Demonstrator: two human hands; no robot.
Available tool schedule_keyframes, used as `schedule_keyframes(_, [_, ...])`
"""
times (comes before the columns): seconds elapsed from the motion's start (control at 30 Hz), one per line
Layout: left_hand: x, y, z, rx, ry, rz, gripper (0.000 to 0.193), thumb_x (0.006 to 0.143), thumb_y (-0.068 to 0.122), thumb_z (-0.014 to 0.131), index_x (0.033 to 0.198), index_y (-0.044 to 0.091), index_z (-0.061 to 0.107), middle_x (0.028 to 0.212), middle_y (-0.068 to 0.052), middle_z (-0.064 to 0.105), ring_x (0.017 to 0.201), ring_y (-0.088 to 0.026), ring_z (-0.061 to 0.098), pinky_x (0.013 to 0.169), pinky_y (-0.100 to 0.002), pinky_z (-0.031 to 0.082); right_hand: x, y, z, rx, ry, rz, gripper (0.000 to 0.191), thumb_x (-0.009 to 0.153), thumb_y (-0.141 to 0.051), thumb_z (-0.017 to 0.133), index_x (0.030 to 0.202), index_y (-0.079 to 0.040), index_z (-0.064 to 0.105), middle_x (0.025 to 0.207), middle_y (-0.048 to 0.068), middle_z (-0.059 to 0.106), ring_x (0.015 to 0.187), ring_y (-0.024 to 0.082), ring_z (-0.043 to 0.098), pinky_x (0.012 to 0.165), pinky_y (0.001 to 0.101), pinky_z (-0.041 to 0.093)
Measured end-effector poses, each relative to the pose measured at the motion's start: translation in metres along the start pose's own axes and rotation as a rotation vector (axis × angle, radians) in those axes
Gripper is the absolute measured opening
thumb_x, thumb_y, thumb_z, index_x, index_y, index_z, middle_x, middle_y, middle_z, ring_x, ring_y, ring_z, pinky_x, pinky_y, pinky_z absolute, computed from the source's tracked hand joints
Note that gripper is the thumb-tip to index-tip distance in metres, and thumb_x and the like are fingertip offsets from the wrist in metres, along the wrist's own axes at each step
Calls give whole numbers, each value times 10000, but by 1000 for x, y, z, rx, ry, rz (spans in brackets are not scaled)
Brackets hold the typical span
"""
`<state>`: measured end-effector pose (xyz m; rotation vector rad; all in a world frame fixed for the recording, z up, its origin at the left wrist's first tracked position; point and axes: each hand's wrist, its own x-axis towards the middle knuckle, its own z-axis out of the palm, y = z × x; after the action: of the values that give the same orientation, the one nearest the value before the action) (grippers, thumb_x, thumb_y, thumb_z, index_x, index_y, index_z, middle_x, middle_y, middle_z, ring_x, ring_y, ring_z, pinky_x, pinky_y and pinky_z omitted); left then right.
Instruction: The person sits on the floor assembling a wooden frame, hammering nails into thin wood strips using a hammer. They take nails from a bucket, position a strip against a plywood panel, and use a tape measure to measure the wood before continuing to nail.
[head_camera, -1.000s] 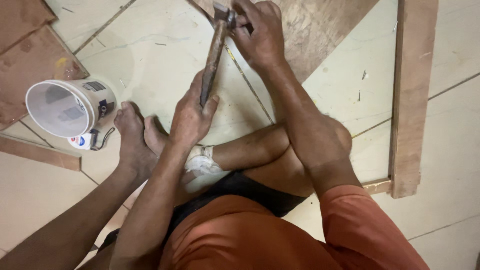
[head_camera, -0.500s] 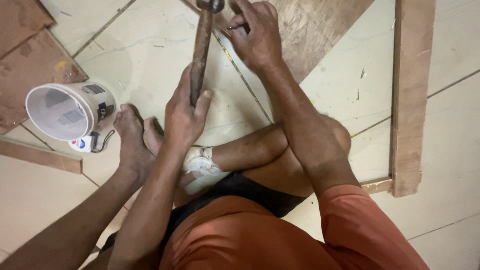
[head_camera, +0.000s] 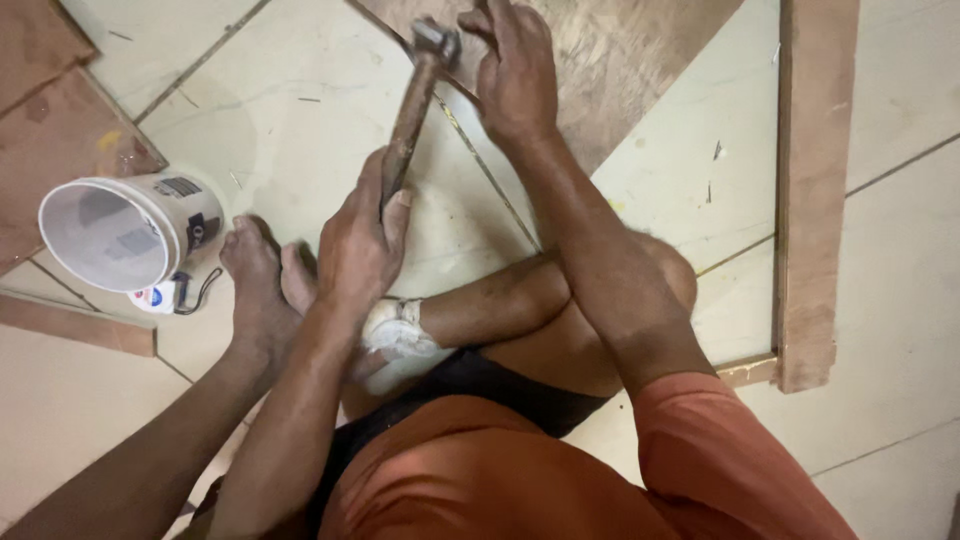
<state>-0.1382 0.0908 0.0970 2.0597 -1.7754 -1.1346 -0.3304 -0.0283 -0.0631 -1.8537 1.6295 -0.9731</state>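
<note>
Left hand (head_camera: 362, 240) grip wrapped tight round hammer (head_camera: 410, 115) handle; right hand (head_camera: 515, 70) fingers pressed on plywood sheet (head_camera: 620, 60).

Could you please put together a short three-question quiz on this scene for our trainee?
1. True or false: the left hand grips the hammer by its handle.
2. What does the right hand rest on: A) the white bucket, B) the plywood sheet, C) the wooden strip?
3. How does the bucket sit on the tiled floor?

Key: 1 true; 2 B; 3 on its side, its opening toward the camera.
</note>
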Motion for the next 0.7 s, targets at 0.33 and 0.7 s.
schedule_keyframes(0.33, [0, -50, 30, 89, 160, 241, 521, 1057, 274, 627, 1503, 75, 443, 1235, -263, 697, 1088, -425, 709, 943, -468, 577, -2, 2, -1, 73, 7, -76, 697, 851, 187, 489, 1474, -124, 521, 1227, 54, 759, 1261, 255, 625, 1155, 433, 442])
schedule_keyframes(0.7, [3, -32, 13, 5, 167, 232, 515, 1043, 229, 635, 1505, 69, 473, 1207, -244, 709, 1002, -424, 729, 857, -481, 579, 2, 1, -1, 33, -1, -67, 698, 869, 177, 474, 1495, -131, 507, 1216, 55, 766, 1223, 287, 646, 1127, 435, 452])
